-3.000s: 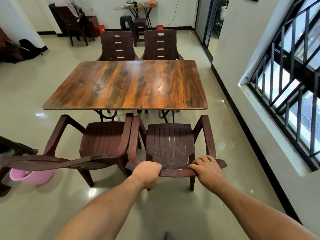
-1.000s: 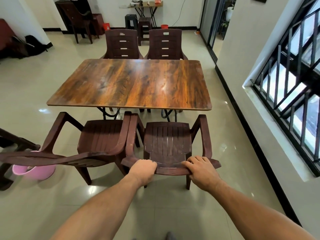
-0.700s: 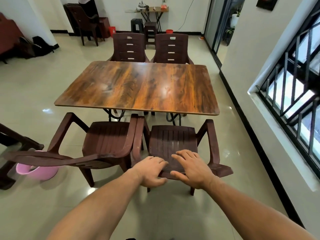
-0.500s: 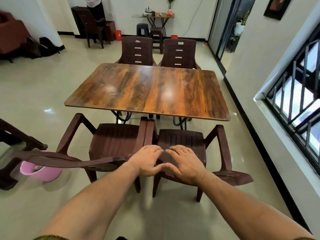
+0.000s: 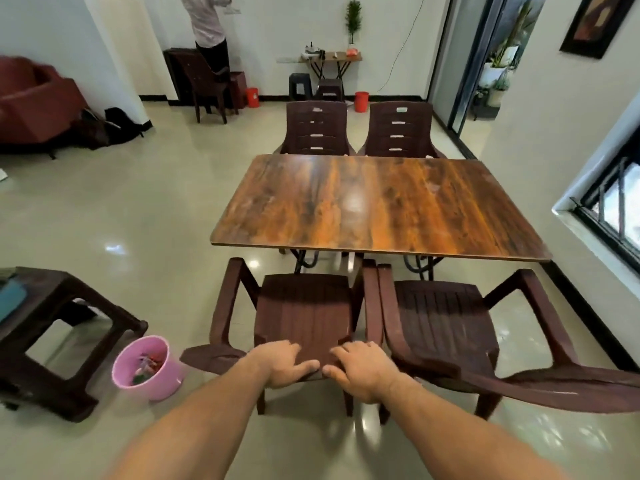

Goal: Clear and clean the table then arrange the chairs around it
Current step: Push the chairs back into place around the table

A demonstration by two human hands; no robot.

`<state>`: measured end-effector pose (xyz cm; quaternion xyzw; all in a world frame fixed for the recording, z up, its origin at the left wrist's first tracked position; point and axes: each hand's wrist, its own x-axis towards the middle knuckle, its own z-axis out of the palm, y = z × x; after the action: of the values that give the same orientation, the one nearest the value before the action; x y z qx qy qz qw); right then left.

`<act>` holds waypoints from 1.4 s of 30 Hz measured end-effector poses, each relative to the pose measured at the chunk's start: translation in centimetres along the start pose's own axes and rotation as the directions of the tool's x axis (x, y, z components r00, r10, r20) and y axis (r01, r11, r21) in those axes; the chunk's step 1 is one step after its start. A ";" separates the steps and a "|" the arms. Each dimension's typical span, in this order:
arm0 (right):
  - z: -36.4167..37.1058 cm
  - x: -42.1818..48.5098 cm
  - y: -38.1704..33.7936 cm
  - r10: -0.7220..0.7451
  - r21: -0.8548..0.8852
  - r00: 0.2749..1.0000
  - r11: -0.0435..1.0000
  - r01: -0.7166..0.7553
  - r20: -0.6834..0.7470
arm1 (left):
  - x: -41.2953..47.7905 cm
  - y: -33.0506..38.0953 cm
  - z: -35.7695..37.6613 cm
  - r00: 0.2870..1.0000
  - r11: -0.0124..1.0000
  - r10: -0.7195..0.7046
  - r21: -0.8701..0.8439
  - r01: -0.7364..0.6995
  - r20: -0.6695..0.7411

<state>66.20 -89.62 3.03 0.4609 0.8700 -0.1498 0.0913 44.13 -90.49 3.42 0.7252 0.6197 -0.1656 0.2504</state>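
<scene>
The bare wood-grain table [image 5: 381, 209] stands ahead of me. Two dark brown plastic chairs sit side by side at its near edge, armrests touching. I stand behind the left near chair [image 5: 304, 306]. My left hand [image 5: 280, 363] and my right hand [image 5: 360, 370] lie close together on the top of its backrest, fingers over the rail and thumbs pointing at each other. The right near chair [image 5: 443, 320] stands untouched beside it. Two more chairs [image 5: 317, 129] [image 5: 398, 129] face me at the far edge.
A pink bucket [image 5: 145, 368] with scraps inside sits on the floor by my left. A dark stool [image 5: 69, 306] stands further left. A person [image 5: 207, 26] stands at the back wall. A wall with a barred window [image 5: 609, 206] runs along the right.
Both hands let go of the right near chair's backrest and moved left onto the left near chair's backrest. My view shifted left with them.
</scene>
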 end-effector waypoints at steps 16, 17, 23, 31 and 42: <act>1.6 1.8 -7.8 0.162 -0.043 0.985 0.985 -0.164 -0.057 | -2.3 -7.2 2.3 0.909 0.967 0.234 0.181 -0.180 -0.346; 2.1 2.0 -8.5 0.131 -0.032 0.989 0.991 -0.133 -0.064 | -2.9 -8.0 2.3 0.909 0.969 0.217 0.193 -0.156 -0.356; 2.3 2.4 -7.6 -0.059 -0.104 0.997 0.993 0.054 -0.048 | -4.4 -8.1 2.9 0.926 0.982 0.109 0.183 -0.044 -0.362; 1.6 -1.2 -2.4 0.008 -0.120 0.999 0.993 -0.012 -0.035 | -4.5 -2.0 3.4 0.957 0.960 0.214 0.224 -0.169 -0.197; 1.9 -3.8 -1.4 0.184 0.032 0.976 0.983 -0.181 -0.117 | -5.0 0.0 3.4 0.978 0.980 0.113 0.183 -0.080 -0.175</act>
<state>67.22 -94.01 2.61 0.5478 0.8263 -0.1219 0.0477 43.51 -96.49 3.35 0.7860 0.5871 -0.1392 0.1349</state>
